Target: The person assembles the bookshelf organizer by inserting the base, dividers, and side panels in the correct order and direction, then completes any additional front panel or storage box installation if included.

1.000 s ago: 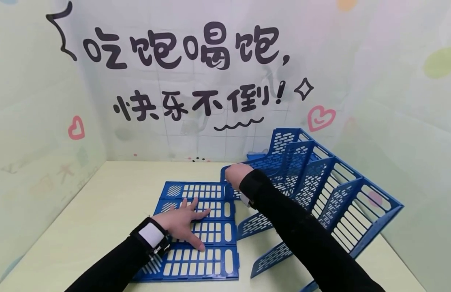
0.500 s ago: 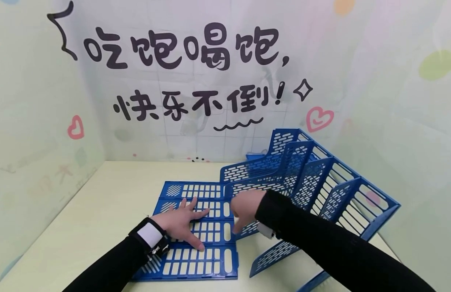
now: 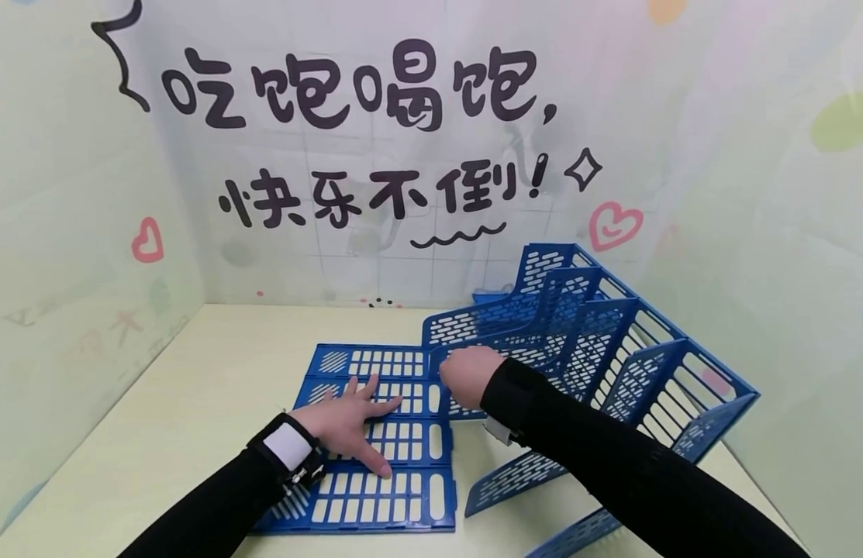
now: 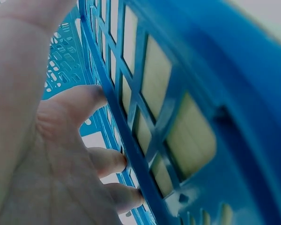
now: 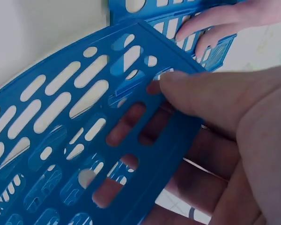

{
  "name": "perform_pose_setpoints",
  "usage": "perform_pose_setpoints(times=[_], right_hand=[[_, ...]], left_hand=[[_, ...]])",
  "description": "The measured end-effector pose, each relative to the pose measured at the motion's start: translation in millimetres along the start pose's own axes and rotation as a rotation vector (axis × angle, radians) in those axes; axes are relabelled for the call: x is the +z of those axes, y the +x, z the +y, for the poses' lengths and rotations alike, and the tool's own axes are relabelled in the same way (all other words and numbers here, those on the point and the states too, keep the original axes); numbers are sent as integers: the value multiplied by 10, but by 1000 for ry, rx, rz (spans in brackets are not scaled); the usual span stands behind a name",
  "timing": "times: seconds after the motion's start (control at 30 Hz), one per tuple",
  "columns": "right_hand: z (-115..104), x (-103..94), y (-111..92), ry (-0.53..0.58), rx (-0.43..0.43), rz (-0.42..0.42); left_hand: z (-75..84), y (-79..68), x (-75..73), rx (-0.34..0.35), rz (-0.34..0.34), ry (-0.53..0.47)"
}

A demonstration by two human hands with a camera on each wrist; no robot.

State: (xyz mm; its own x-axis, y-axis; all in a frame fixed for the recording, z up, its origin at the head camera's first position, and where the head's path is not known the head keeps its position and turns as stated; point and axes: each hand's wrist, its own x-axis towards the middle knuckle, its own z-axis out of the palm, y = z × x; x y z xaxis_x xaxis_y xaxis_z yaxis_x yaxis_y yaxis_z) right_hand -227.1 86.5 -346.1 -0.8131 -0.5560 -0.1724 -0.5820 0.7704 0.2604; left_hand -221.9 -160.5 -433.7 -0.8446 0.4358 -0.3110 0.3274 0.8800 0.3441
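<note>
A blue plastic file rack [image 3: 604, 333] with several perforated dividers stands partly unfolded on the right. Its flat, grid-slotted panel [image 3: 420, 467] lies on the table to the left of the dividers. My left hand [image 3: 343, 425] rests on this panel with fingers spread and thumb out; in the left wrist view its fingertips touch the grid. With my right hand [image 3: 469, 376] I hold the front end of one perforated divider [image 5: 145, 187], thumb on one face and fingers behind. That end stands by the right edge of the flat panel. Nearer dividers jut out below my right forearm.
The pale yellow table [image 3: 257, 341] meets a printed backdrop [image 3: 375, 263] behind and on both sides. A small blue piece [image 3: 490, 297] shows at the back, behind the rack. Two nearer dividers [image 3: 511, 482] reach toward the front edge, the right sleeve crossing them.
My right hand has left the farther divider end, come nearer, then taken hold of another divider and moved it slightly back. Nearer dividers have shifted a little left. The left hand has stayed put.
</note>
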Motion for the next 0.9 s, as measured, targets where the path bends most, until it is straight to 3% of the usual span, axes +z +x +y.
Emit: perform_pose_setpoints(times=[0.4, 0.63, 0.77, 0.9], right_hand=[[-142, 41, 130, -105, -9, 60], [-226, 31, 150, -54, 0, 64], [-276, -24, -56, -65, -8, 89], [-301, -104, -404, 41, -142, 33]], left_hand=[[35, -1, -20, -10, 0, -2], [19, -1, 16, -22, 0, -34], [4, -11, 60, -8, 8, -49], [-12, -16, 93, -7, 14, -44]])
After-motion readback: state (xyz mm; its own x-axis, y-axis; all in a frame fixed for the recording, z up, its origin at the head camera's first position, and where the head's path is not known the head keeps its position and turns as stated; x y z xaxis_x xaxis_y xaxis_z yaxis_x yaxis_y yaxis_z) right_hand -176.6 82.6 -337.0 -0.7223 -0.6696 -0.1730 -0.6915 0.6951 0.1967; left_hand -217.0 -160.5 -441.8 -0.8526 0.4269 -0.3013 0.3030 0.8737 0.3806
